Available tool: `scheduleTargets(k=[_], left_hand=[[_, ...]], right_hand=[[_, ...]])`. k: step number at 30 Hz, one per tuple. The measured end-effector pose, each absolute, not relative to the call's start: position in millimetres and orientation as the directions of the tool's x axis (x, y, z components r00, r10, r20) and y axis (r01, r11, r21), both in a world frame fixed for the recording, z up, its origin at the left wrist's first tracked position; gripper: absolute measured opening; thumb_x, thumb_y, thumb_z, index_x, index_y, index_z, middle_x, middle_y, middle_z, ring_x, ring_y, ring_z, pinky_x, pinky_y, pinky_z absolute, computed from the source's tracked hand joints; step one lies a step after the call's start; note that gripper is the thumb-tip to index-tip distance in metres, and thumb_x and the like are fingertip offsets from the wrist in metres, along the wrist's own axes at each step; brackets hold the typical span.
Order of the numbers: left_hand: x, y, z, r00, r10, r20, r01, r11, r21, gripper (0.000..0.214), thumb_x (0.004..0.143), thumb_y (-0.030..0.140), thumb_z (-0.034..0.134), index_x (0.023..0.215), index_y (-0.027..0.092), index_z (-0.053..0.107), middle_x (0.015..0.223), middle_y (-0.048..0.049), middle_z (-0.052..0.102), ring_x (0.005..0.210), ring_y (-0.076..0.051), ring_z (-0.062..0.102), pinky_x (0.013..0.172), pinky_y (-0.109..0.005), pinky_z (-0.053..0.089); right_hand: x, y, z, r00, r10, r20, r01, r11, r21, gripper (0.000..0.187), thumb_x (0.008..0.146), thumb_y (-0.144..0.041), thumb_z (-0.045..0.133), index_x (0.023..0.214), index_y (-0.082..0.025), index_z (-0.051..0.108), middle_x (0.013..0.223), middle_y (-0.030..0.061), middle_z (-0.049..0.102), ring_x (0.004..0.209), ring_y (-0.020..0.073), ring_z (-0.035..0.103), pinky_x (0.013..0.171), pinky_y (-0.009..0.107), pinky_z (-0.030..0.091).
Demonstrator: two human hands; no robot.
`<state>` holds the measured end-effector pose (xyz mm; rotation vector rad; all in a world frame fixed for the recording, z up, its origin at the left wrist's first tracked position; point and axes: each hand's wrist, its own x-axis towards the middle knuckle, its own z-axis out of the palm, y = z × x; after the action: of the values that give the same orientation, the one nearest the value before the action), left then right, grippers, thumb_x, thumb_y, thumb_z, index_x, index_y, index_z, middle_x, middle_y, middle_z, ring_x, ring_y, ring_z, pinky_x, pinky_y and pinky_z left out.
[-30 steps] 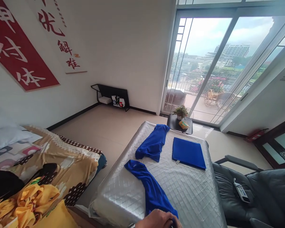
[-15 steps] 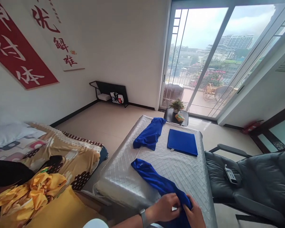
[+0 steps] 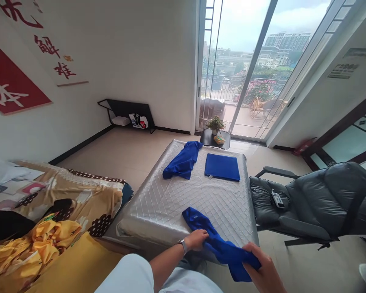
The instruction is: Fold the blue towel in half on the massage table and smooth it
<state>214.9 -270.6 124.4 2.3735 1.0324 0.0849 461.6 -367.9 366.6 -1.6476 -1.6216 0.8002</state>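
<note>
The long blue cloth (image 3: 220,247) looks soft, matt and wrinkly. The silver mattress (image 3: 158,211) looks shiny, like quilted plastic. The black chair (image 3: 320,193) looks like shiny, creased leather. The floor (image 3: 134,148) looks smooth and glossy.

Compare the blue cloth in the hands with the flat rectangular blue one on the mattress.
The held cloth is long, narrow and wrinkled, while the flat cloth is a neat, smooth rectangle.
The left hand and right hand hold the held cloth, which extends past the mattress's near edge; the flat cloth lies wholly on top, untouched.
Both are blue.
</note>
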Motion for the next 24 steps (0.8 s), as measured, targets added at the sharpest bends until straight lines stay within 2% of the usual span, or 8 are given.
scheduleTargets(k=[2,5,8,11,15,18,20,24], left_hand=[[210.6,-278.2,113.8,0.652,0.717,-0.246,0.723,-0.49,0.487,0.036,0.068,0.007,0.064,0.1,0.023,0.068,0.108,-0.0064,0.071,0.101,-0.025,0.069,0.086,-0.034,0.056],[200.2,-269.5,105.7,0.505,0.818,-0.277,0.824,-0.362,0.435,0.044,0.078,0.003,0.05,0.117,0.018,0.064,0.129,-0.0131,0.062,0.12,-0.026,0.059,0.101,-0.038,0.049],[191.5,-244.6,98.5,0.417,0.859,-0.296,0.867,-0.278,0.413,0.051,0.086,0.006,0.044,0.134,0.017,0.056,0.147,-0.0138,0.05,0.134,-0.024,0.048,0.11,-0.037,0.041],[188.1,-218.8,89.8,0.393,0.852,-0.345,0.883,-0.244,0.401,0.048,0.089,0.012,0.05,0.135,0.02,0.057,0.14,-0.0128,0.056,0.129,-0.026,0.052,0.106,-0.038,0.043],[188.4,-195.1,83.1,0.364,0.847,-0.387,0.896,-0.206,0.393,0.03,0.09,0.013,0.053,0.113,0.022,0.07,0.114,-0.0107,0.07,0.115,-0.025,0.061,0.1,-0.037,0.045],[188.2,-184.2,85.8,0.325,0.874,-0.36,0.897,-0.165,0.409,0.03,0.095,0.013,0.045,0.109,0.023,0.07,0.109,-0.0083,0.072,0.106,-0.022,0.065,0.093,-0.032,0.047],[188.0,-179.6,91.2,0.289,0.904,-0.316,0.895,-0.138,0.423,0.034,0.098,0.014,0.04,0.116,0.023,0.067,0.114,-0.0079,0.071,0.106,-0.02,0.065,0.091,-0.03,0.048],[194.4,-183.1,102.9,0.199,0.965,-0.171,0.896,-0.108,0.431,0.049,0.098,0.011,0.034,0.144,0.022,0.048,0.143,-0.0119,0.054,0.13,-0.023,0.052,0.107,-0.037,0.04]], right_hand=[[466.5,-376.5,373.3,0.039,0.998,0.046,0.588,0.014,-0.809,0.016,0.069,-0.035,0.064,0.079,-0.028,0.075,0.083,0.0046,0.077,0.079,0.0252,0.072,0.073,0.031,0.059],[470.8,-392.6,376.1,0.057,0.998,0.018,0.596,-0.02,-0.803,0.019,0.075,-0.038,0.065,0.084,-0.026,0.076,0.087,0.0073,0.077,0.082,0.0251,0.073,0.076,0.032,0.06],[474.2,-407.2,373.2,0.053,0.999,0.001,0.619,-0.032,-0.784,0.023,0.078,-0.041,0.065,0.09,-0.024,0.076,0.093,0.0086,0.078,0.088,0.0247,0.073,0.079,0.031,0.059],[479.1,-414.8,373.9,0.049,0.999,-0.012,0.649,-0.041,-0.76,0.028,0.08,-0.045,0.065,0.092,-0.023,0.076,0.098,0.0092,0.078,0.089,0.0251,0.074,0.08,0.03,0.06],[487.7,-413.8,387.2,0.03,0.999,-0.039,0.681,-0.049,-0.73,0.031,0.083,-0.051,0.065,0.09,-0.023,0.077,0.091,0.0072,0.078,0.09,0.0248,0.074,0.077,0.026,0.06],[493.4,-408.9,396.7,0.035,0.999,-0.026,0.674,-0.043,-0.737,0.032,0.086,-0.054,0.064,0.083,-0.024,0.075,0.081,0.0049,0.076,0.084,0.0227,0.074,0.071,0.022,0.059],[496.6,-405.4,398.5,0.049,0.999,-0.005,0.67,-0.036,-0.742,0.033,0.085,-0.056,0.065,0.083,-0.024,0.075,0.081,0.0047,0.076,0.081,0.022,0.075,0.069,0.02,0.059],[501.9,-399.6,394.5,0.014,0.999,0.044,0.674,0.024,-0.739,0.031,0.086,-0.054,0.066,0.085,-0.025,0.075,0.08,0.0039,0.076,0.075,0.0195,0.074,0.067,0.019,0.059]])
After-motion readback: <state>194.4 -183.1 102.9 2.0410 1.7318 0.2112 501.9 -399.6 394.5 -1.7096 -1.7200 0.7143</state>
